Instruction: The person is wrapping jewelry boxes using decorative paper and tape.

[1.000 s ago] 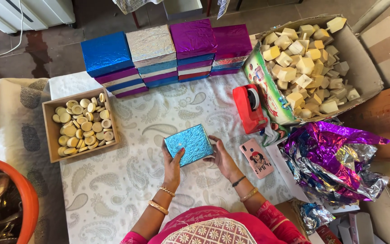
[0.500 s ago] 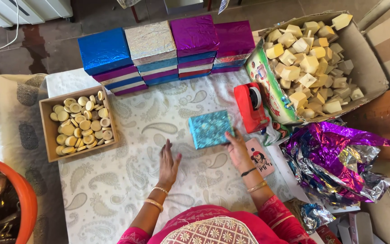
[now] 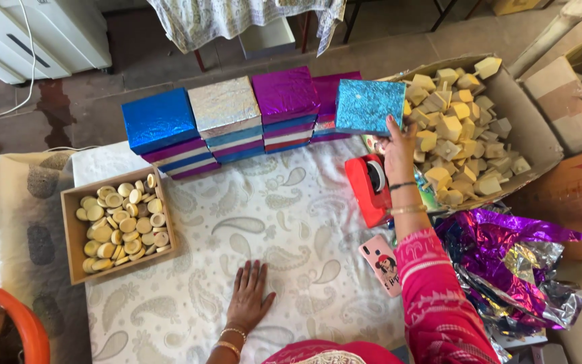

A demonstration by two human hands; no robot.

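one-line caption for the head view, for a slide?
Right hand lifts a teal foil-wrapped box beside stacked wrapped boxes; left hand rests flat on the paisley cloth.

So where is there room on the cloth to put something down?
The widest bare patch of cloth lies between the wooden tray of discs and the red tape dispenser, above the flat left hand. It is crowded on the right around the phone, foil and carton of blocks.

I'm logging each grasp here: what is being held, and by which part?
The right hand holds the teal foil-wrapped box by its lower right edge; the left hand holds nothing.
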